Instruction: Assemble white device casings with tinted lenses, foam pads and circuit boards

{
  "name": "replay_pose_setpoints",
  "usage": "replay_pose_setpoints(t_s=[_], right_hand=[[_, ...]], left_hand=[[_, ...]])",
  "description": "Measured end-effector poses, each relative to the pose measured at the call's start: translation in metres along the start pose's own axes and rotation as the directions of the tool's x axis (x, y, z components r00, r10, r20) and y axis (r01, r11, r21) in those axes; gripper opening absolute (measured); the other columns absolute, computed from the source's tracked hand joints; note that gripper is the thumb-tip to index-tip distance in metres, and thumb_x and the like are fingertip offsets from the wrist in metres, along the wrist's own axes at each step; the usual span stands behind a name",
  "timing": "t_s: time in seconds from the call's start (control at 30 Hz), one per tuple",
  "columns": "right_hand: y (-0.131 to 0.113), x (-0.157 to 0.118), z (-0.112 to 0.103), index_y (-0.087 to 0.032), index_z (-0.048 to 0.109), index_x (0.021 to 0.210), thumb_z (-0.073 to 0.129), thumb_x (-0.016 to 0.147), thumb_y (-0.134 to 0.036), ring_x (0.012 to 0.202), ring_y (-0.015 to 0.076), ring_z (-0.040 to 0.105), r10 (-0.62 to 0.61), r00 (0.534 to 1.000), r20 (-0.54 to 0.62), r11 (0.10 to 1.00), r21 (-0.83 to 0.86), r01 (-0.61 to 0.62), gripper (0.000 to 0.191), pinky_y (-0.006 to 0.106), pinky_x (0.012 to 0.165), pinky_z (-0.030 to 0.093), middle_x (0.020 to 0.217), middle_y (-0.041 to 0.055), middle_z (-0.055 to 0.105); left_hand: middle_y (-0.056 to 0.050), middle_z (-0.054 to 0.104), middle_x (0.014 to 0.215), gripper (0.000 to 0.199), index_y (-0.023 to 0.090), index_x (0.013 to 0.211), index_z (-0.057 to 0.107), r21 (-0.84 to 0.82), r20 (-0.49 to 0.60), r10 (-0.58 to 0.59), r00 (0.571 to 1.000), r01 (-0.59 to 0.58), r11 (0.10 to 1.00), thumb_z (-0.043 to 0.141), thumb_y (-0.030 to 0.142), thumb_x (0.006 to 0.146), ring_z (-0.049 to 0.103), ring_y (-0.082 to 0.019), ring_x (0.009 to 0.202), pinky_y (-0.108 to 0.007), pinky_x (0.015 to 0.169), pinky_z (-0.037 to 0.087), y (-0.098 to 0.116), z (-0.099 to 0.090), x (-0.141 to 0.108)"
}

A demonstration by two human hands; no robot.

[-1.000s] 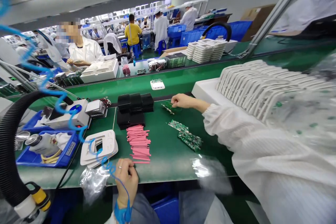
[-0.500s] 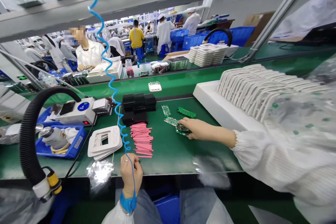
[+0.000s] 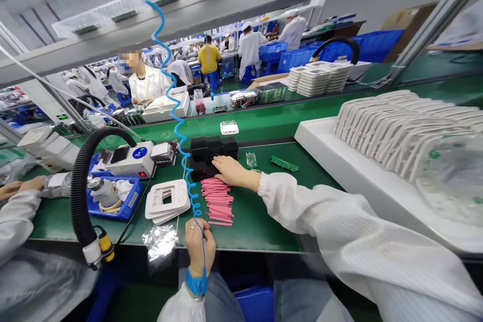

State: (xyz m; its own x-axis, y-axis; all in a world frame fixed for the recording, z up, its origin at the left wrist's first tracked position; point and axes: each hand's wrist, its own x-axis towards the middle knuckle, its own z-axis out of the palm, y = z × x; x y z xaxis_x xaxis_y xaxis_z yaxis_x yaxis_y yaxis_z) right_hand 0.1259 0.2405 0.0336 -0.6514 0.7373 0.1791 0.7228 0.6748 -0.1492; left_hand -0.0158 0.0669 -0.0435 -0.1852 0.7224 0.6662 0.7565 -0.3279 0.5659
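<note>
My right hand (image 3: 232, 171) lies palm down on the green bench, its fingertips against the stack of black blocks (image 3: 213, 147) and just above the heap of pink strips (image 3: 219, 204). I see nothing in it. My left hand (image 3: 199, 246) is closed in a fist at the bench's front edge, with a blue wrist strap and a coiled blue cord (image 3: 177, 115) rising from it. Two green circuit boards (image 3: 284, 163) lie right of the black blocks. A stack of white frames (image 3: 168, 201) sits left of the pink strips.
A blue tray (image 3: 113, 201), a white device (image 3: 130, 157) and a black hose (image 3: 81, 186) stand at the left. A crumpled plastic bag (image 3: 160, 241) lies by my left hand. A white tray (image 3: 320, 146) holds rows of white parts. A co-worker's hand (image 3: 15, 188) is at far left.
My right hand moved left from the circuit boards to the black blocks and pink strips. My left hand stayed closed at the front edge. The view shifted left.
</note>
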Motion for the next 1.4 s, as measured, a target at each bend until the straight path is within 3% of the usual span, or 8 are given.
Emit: replay_pose_setpoints(t_s=[0.3, 0.47, 0.53, 0.67, 0.77, 1.0, 1.27, 1.4], right_hand=[[-0.028, -0.037, -0.031, -0.008, 0.057, 0.113, 0.035, 0.092, -0.014, 0.101, 0.0244, 0.061, 0.043, 0.992, -0.116, 0.995, 0.100, -0.032, 0.030, 0.036, 0.086, 0.045, 0.110, 0.0178, 0.064], [-0.096, -0.114, -0.012, -0.007, 0.057, 0.113, 0.046, 0.083, -0.011, 0.106, 0.0276, 0.058, -0.201, 0.949, -0.241, 0.952, 0.181, 0.248, 0.033, 0.041, 0.087, 0.047, 0.116, 0.0191, 0.062], [-0.109, -0.139, -0.007, -0.006, 0.056, 0.114, 0.049, 0.081, -0.013, 0.111, 0.0309, 0.054, -0.164, 0.930, -0.330, 0.925, 0.276, 0.261, 0.034, 0.046, 0.089, 0.045, 0.120, 0.0222, 0.059], [-0.112, -0.162, -0.012, -0.019, 0.058, 0.111, 0.057, 0.079, -0.025, 0.096, 0.0235, 0.059, 0.169, 0.973, -0.159, 0.721, 0.693, -0.011, 0.032, 0.039, 0.081, 0.050, 0.108, 0.0109, 0.064], [-0.115, -0.164, -0.013, -0.020, 0.056, 0.110, 0.063, 0.073, -0.032, 0.093, 0.0231, 0.060, 0.427, 0.903, 0.051, 0.464, 0.845, -0.267, 0.040, 0.039, 0.079, 0.049, 0.106, 0.0093, 0.063], [-0.130, -0.165, 0.002, -0.020, 0.058, 0.092, 0.070, 0.062, -0.027, 0.073, 0.0169, 0.061, 0.397, 0.872, 0.286, 0.035, 0.945, -0.326, 0.034, 0.031, 0.068, 0.049, 0.074, -0.0012, 0.064], [-0.118, -0.167, 0.001, -0.019, 0.057, 0.092, 0.060, 0.071, -0.026, 0.067, 0.0141, 0.061, 0.277, 0.920, 0.277, -0.063, 0.961, -0.271, 0.022, 0.029, 0.064, 0.048, 0.076, 0.0000, 0.065], [-0.113, -0.174, 0.004, -0.021, 0.055, 0.096, 0.055, 0.076, -0.024, 0.079, 0.0174, 0.061, 0.530, 0.846, 0.050, 0.233, 0.951, -0.202, 0.020, 0.034, 0.073, 0.048, 0.089, 0.0039, 0.066]], left_hand=[[-0.006, 0.065, 0.080, 0.018, 0.016, 0.090, 0.062, -0.374, 0.219, -0.255, 0.942, 0.322, 0.869, 0.049, 0.024, 0.082, 0.061, -0.017, 0.074, -0.032, 0.070, 0.048, 0.013, -0.021, 0.012], [-0.009, 0.060, 0.121, 0.057, 0.028, 0.130, 0.045, -0.693, 0.691, -0.352, 0.631, 0.717, -0.076, 0.045, 0.059, 0.082, 0.060, -0.021, 0.103, -0.039, 0.087, 0.048, 0.047, -0.032, 0.010], [-0.004, 0.056, 0.128, 0.054, 0.034, 0.129, 0.045, -0.667, 0.734, -0.358, 0.577, 0.712, -0.220, 0.053, 0.055, 0.080, 0.056, -0.019, 0.110, -0.035, 0.090, 0.047, 0.055, -0.033, -0.001], [-0.005, 0.060, 0.122, 0.063, 0.036, 0.132, 0.042, -0.601, 0.792, -0.269, 0.548, 0.777, -0.185, 0.066, 0.044, 0.074, 0.058, -0.024, 0.109, -0.040, 0.088, 0.048, 0.063, -0.036, -0.027], [-0.008, 0.063, 0.117, 0.068, 0.030, 0.127, 0.052, -0.608, 0.783, -0.225, 0.581, 0.790, -0.075, 0.077, 0.036, 0.064, 0.057, -0.028, 0.110, -0.045, 0.092, 0.046, 0.069, -0.038, -0.039], [-0.007, 0.061, 0.122, 0.057, 0.027, 0.115, 0.063, -0.632, 0.756, -0.206, 0.622, 0.775, 0.018, 0.079, 0.030, 0.061, 0.047, -0.030, 0.121, -0.047, 0.105, 0.034, 0.072, -0.038, -0.044], [-0.009, 0.057, 0.126, 0.056, 0.028, 0.117, 0.060, -0.586, 0.808, -0.164, 0.566, 0.802, -0.117, 0.076, 0.038, 0.064, 0.060, -0.030, 0.103, -0.046, 0.081, 0.053, 0.077, -0.043, -0.039], [-0.008, 0.063, 0.115, 0.057, 0.030, 0.121, 0.055, -0.596, 0.800, -0.172, 0.574, 0.792, -0.131, 0.074, 0.038, 0.068, 0.062, -0.027, 0.099, -0.045, 0.079, 0.054, 0.074, -0.047, -0.036]])
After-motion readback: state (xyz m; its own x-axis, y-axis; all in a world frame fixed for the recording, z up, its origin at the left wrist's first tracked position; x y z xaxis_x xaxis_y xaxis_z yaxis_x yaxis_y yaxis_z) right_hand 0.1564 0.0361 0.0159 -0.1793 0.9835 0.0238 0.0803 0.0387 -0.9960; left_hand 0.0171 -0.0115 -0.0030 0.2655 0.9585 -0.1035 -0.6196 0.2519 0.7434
